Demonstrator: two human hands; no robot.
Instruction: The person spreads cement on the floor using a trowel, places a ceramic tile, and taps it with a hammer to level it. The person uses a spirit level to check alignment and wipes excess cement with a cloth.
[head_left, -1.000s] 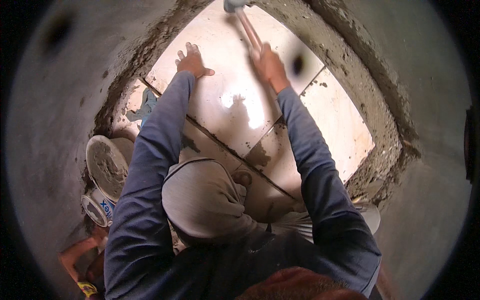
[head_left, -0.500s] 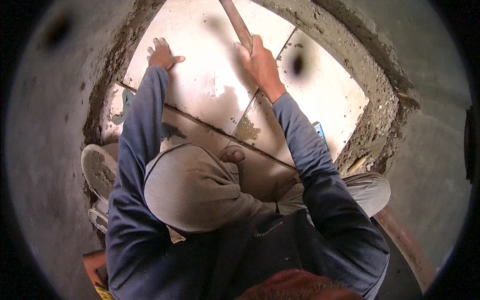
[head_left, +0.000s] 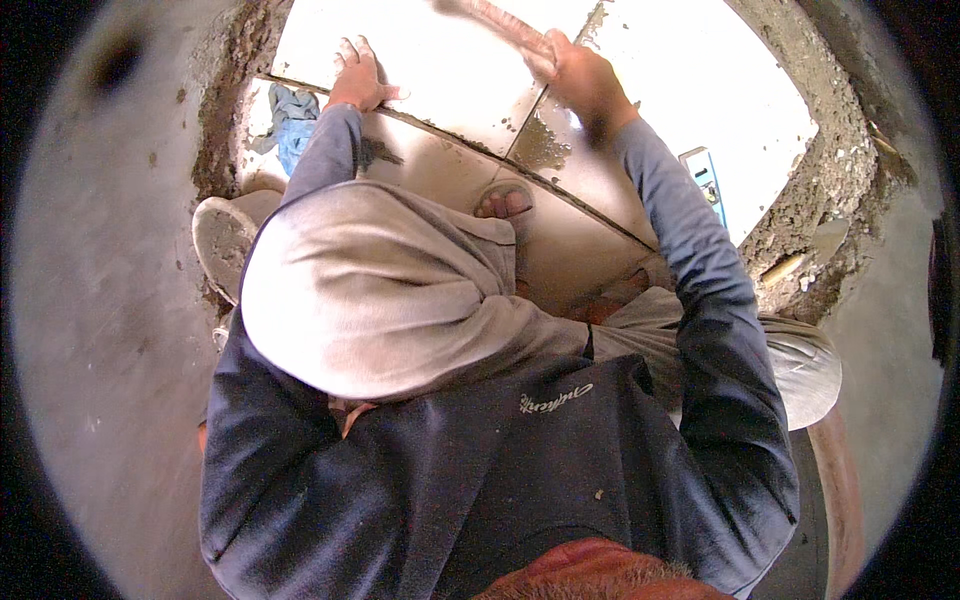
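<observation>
Large pale floor tiles point(head_left: 430, 65) lie in front of me, with dark joints between them. My left hand point(head_left: 358, 80) rests palm down on a tile just beyond a joint, fingers spread and holding nothing. My right hand point(head_left: 588, 85) is closed round a brownish wooden handle point(head_left: 508, 27), held slanting over the tiles toward the upper left. The handle's far end is blurred at the top edge, so the tool's kind cannot be made out. Wet grey smears point(head_left: 538, 147) mark the tile below my right hand.
A blue-grey cloth point(head_left: 292, 128) lies left of my left forearm, above a mortar-stained round container point(head_left: 222, 240). A blue-and-white spirit level point(head_left: 704, 185) lies right of my right forearm. Rough mortar point(head_left: 845, 150) borders the tiles. My bare foot point(head_left: 503, 201) stands on a tile.
The view has shifted, so the tiles and hands sit higher. The handle has swung to a flatter slant, still in my right hand. My left hand stays flat on the tile.
</observation>
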